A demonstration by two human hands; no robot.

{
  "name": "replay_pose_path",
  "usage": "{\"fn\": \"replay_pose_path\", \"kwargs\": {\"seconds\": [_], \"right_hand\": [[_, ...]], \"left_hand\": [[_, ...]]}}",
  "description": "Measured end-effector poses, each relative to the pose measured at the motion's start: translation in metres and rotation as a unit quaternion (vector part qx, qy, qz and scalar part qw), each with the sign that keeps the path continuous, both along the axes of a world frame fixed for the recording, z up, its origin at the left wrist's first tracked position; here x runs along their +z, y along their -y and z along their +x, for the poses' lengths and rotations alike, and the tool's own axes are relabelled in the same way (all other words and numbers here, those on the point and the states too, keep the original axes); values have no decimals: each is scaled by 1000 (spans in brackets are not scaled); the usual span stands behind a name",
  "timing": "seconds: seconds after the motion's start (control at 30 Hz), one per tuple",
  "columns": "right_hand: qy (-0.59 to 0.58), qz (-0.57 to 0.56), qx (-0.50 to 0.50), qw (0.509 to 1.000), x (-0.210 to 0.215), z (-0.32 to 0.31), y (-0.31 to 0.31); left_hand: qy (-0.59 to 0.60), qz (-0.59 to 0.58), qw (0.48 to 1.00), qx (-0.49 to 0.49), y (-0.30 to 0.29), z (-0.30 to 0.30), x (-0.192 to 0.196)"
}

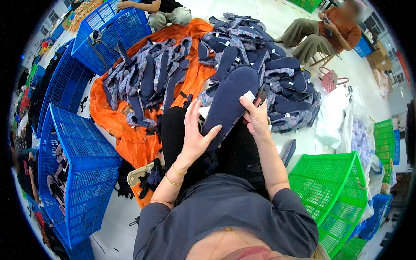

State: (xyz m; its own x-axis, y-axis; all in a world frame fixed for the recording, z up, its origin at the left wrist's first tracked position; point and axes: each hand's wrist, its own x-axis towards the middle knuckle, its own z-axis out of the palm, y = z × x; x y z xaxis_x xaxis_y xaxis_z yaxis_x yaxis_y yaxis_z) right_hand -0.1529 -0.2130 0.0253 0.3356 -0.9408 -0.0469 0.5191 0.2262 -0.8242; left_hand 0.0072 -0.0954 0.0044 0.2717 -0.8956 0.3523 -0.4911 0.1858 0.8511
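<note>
A navy slipper (232,93) is held in front of me with its sole facing up and a small white label at its right edge. My left hand (196,135) grips its lower left side, thumb on the sole and fingers along the edge. My right hand (256,113) pinches the right edge by the label. A dark narrow tool (262,92) sticks up from the right hand; its kind is hard to make out. Beyond the held slipper lies a large pile of slippers (288,89), navy and floral. Another slipper pile (149,76) rests to the left.
An orange sheet (123,136) lies under the left pile. Blue crates (93,173) stand on my left, a green crate (331,184) on my right. A single slipper (288,151) is on the floor near it. A seated person (336,32) works at the far right; another person (167,13) sits at the far left.
</note>
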Motion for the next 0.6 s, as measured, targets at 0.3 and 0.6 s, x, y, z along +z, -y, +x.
{"fn": "replay_pose_path", "kwargs": {"seconds": [0.3, 0.6], "right_hand": [[-91, 13, 59, 994, -23, -19, 12], [-277, -234, -57, 930, 30, -16, 11]], "left_hand": [[-216, 144, 958, -119, -26, 4, -22], [124, 27, 992, 21, -29, -6, -14]]}}
